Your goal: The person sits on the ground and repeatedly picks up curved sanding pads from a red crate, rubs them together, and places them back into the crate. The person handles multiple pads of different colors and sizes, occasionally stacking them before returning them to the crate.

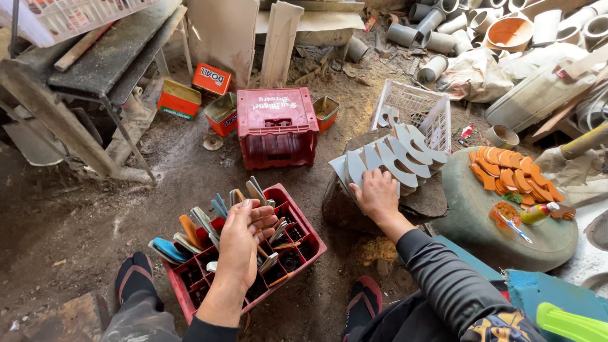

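The left hand hovers half open, holding nothing, over the red crate on the dirt floor. The right hand lies flat and open on the white curved pieces, fanned along the stone's far edge. I think it is best to press the row steady and lift one piece only.

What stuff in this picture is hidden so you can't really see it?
- Left hand, head view: its curled fingers hide whether it holds anything.
- Red crate below it: the hand and wrist cover several compartments.
- Right hand: its fingertips disappear behind the grey curved pieces.
- Green object: cut off by the bottom right corner.
- White basket: the curved pieces block what is inside.
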